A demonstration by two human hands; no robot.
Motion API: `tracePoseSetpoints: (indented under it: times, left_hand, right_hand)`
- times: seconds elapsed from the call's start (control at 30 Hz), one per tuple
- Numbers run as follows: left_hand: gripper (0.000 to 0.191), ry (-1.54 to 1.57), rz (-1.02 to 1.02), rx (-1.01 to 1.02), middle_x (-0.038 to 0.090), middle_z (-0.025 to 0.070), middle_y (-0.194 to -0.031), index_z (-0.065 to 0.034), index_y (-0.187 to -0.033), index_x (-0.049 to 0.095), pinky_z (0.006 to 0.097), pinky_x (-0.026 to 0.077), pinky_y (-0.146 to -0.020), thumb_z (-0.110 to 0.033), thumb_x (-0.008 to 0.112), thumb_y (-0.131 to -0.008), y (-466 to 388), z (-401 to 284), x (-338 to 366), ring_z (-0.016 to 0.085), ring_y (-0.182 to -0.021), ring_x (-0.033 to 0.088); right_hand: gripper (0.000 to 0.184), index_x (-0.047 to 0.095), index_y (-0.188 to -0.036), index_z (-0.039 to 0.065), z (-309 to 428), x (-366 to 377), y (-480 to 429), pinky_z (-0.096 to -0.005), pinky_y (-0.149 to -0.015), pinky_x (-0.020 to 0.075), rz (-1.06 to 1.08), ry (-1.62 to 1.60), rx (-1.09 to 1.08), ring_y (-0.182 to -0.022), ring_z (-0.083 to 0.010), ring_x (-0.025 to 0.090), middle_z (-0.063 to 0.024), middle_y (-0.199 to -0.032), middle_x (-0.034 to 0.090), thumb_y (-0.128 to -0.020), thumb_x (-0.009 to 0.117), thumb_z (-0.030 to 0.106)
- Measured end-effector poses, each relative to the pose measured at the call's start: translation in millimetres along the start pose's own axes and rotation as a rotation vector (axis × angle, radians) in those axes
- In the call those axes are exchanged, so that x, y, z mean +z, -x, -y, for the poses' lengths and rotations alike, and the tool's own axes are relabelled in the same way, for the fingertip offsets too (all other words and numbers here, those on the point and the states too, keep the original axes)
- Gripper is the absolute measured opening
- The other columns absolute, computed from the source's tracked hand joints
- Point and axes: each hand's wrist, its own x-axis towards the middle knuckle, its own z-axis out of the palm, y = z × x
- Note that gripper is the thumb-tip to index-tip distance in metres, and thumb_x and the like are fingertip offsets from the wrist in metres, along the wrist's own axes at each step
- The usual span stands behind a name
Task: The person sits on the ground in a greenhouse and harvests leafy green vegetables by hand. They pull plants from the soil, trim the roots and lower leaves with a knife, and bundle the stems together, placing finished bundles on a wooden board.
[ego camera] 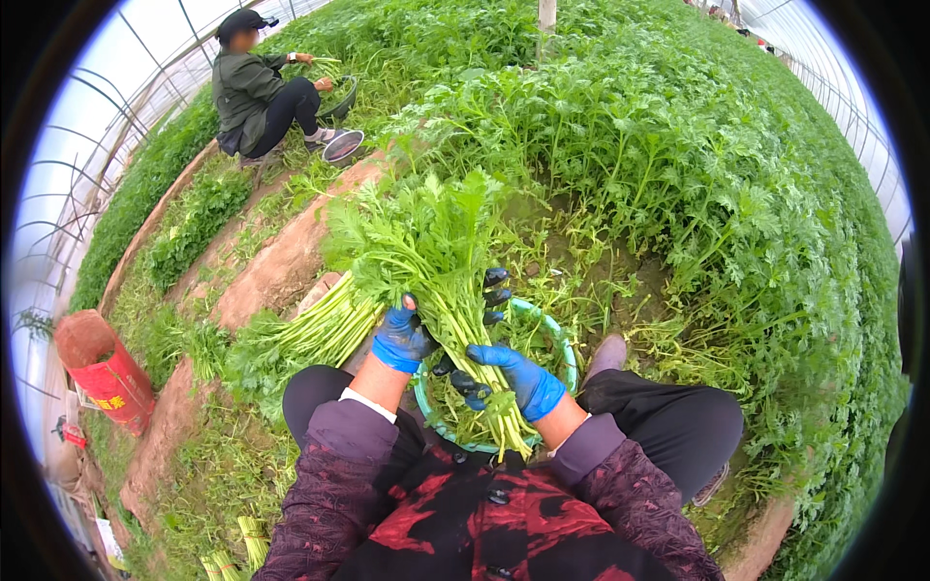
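Note:
A bunch of leafy greens with lobed leaves and pale stems is held in front of me, leaves pointing away and stem ends towards my body. My left hand, in a blue glove with dark fingers, grips the bunch at mid-stem from below, its fingertips showing on the far side. Lower down, my right hand, gloved the same way, closes around the stems. Beneath the bunch stands a round basin with a turquoise rim, holding loose leaves and trimmings. A pile of cut stems lies beside my left hand.
Tall standing greens fill the right side. A person sits at the upper left, holding stems over a dark basin. A red sack stands at the left. Tied bundles lie at the lower left. A wooden post rises at the back.

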Motion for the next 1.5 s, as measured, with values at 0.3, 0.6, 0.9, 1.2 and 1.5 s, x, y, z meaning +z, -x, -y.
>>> tracePoseSetpoints:
  times: [0.3,0.6,0.9,1.2,1.5]
  left_hand:
    - [0.064,-0.443,-0.174,-0.111,0.06,0.0125,-0.096,0.0031,-0.132,0.043,0.0526,0.047,-0.095,-0.019,0.072,-0.079,-11.3,-14.6,40.0,0.027,-0.089,0.06]
    - [0.052,-0.381,0.019,0.1,0.048,0.0233,-0.137,-0.0036,-0.134,0.044,0.0523,0.043,-0.102,-0.02,0.063,-0.089,-29.6,-92.1,47.9,0.037,-0.131,0.044]
    - [0.044,-0.268,-0.293,0.155,0.064,0.0172,-0.108,0.0,-0.126,0.051,0.0497,0.052,-0.091,-0.022,0.064,-0.089,-28.3,-53.1,-2.0,0.031,-0.101,0.063]
    - [0.039,-0.354,-0.226,0.017,0.06,0.0131,-0.1,-0.0023,-0.119,0.051,0.0511,0.045,-0.101,-0.017,0.065,-0.086,-22.5,-61.6,5.6,0.028,-0.091,0.059]
    - [0.067,-0.302,-0.098,-0.031,0.047,0.0192,-0.138,-0.0002,-0.138,0.04,0.047,0.037,-0.109,-0.01,0.065,-0.078,-27.4,-62.0,3.8,0.036,-0.126,0.048]
  right_hand:
    - [0.041,0.061,-0.114,0.005,0.1,7.0,2.4,-0.0256,-0.057,0.0496,-0.089,0.141,-0.032,-0.064,-0.0138,0.061,-0.0062,-0.084,0.065,-0.088,0.066,0.036]
    - [0.041,0.063,-0.108,0.001,-5.9,-137.1,51.1,-0.043,-0.083,0.0502,-0.962,1.753,0.229,-0.096,-0.034,0.064,-0.0197,-0.104,0.067,-0.085,0.063,0.036]
    - [0.025,0.061,-0.094,0.008,-72.4,-214.0,6.2,-0.0472,-0.074,0.0505,-1.126,2.092,0.015,-0.086,-0.0356,0.064,-0.0181,-0.094,0.064,-0.082,0.064,0.029]
    - [0.024,0.067,-0.096,0.01,-42.9,-192.4,13.2,-0.0435,-0.075,0.0513,-1.138,1.957,-0.052,-0.086,-0.0357,0.064,-0.0168,-0.087,0.065,-0.077,0.07,0.024]
    - [0.029,0.065,-0.101,0.003,24.1,-96.3,76.1,-0.0184,-0.047,0.0331,-1.037,0.771,-0.584,-0.052,-0.0036,0.048,-0.0004,-0.07,0.063,-0.099,0.052,0.029]
